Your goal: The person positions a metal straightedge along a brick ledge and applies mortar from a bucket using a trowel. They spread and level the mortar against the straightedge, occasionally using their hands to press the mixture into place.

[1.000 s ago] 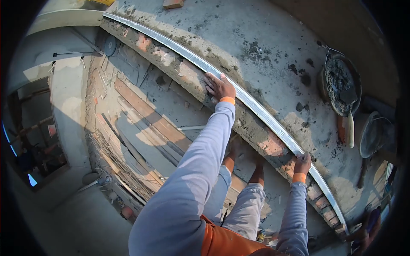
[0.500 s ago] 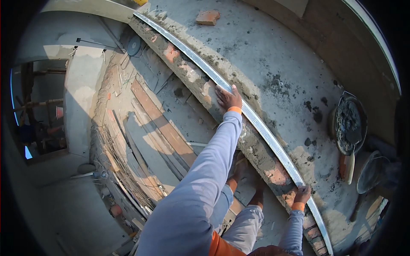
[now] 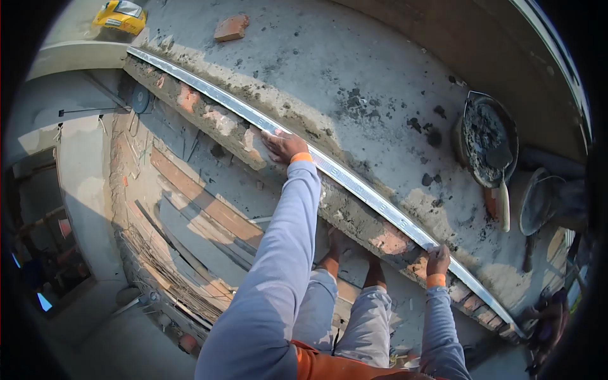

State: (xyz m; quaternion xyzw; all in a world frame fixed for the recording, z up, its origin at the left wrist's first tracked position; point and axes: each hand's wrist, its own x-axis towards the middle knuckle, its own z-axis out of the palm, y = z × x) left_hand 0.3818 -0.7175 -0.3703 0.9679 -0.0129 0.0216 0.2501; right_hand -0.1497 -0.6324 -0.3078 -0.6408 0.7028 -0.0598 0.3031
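Observation:
A long silver metal straightedge (image 3: 354, 185) lies along the top of a low brick and mortar ledge (image 3: 234, 147), running from upper left to lower right. My left hand (image 3: 286, 146) rests on the straightedge near its middle, its fingers over the ledge side and bent around the edge. Farther down to the right, my right hand (image 3: 437, 258) grips the same straightedge between thumb and fingers. Both wrists show orange cuffs. Wet grey mortar and patches of red brick show along the ledge below the bar.
A pan of mortar (image 3: 486, 140) with a trowel stands at the right, beside a bucket (image 3: 537, 201). A loose brick (image 3: 232, 28) and a yellow bag (image 3: 120, 18) are at the top. Planks (image 3: 209, 195) lie below the ledge. Part of a person (image 3: 551, 323) shows at lower right.
The view has shifted, so the ledge and pan appear farther left and the yellow bag shows more. Both hands stay on the straightedge.

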